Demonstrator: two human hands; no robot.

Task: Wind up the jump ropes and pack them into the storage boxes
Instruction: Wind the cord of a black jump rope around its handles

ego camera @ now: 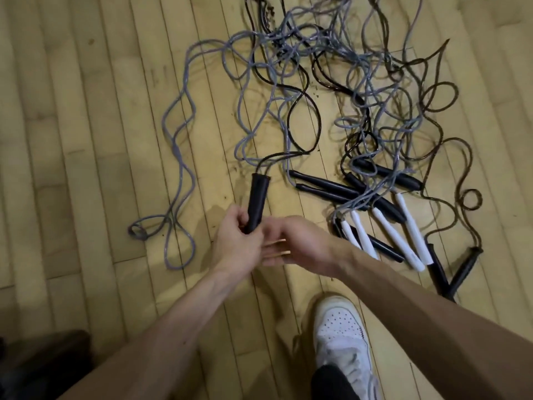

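Start with your right hand (300, 241), the hardest part of the head view to read. Its fingers are smeared with blur where they meet your left palm at the centre of the frame, so I cannot tell whether they are apart or curled round anything. Your left hand (235, 243) is clearer: its fingers wrap round the lower end of a black handle (257, 197) that stands up just above it. This may be two handles pressed side by side, but it is too dark to separate them. Thin cords leave its top end and run up into the tangle of ropes (331, 70), grey and black, which spreads over the upper right and is cut off by the top edge. One grey rope (178, 151) strays down the left centre in long loops on the wooden floor (86, 116).

Right of your hands, black handles (326, 187) and white handles (386, 235) lie crossed over each other on the floor, with cords looped over some. Two dark handles (464, 269) at the lower right are partly hidden behind your right forearm. A white shoe (343, 333) sits at the bottom centre. A dark shape (43, 368) in the lower left corner is cut off and too dim to identify.
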